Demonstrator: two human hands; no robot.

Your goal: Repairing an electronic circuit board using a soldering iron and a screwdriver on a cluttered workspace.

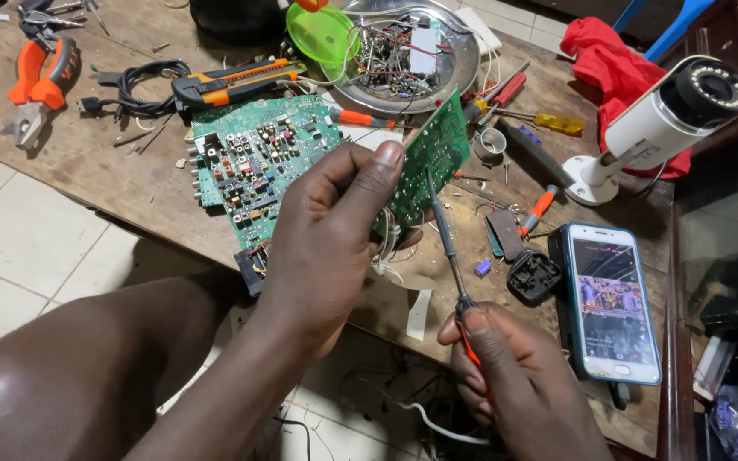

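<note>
Fingers of the left hand (335,230) are clamped on a small green circuit board (429,158), tilted up at frame centre above the worktop (113,162). Right hand (514,384), lower right, grips a soldering iron (446,248), tip touching that board. A larger green board (254,162) lies left of it.

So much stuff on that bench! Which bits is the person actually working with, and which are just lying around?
In use:
left hand holding the small green circuit board
right hand holding the soldering iron

Lying about:
large circuit board
phone
white camera
orange pliers
metal dish
red cloth
</note>
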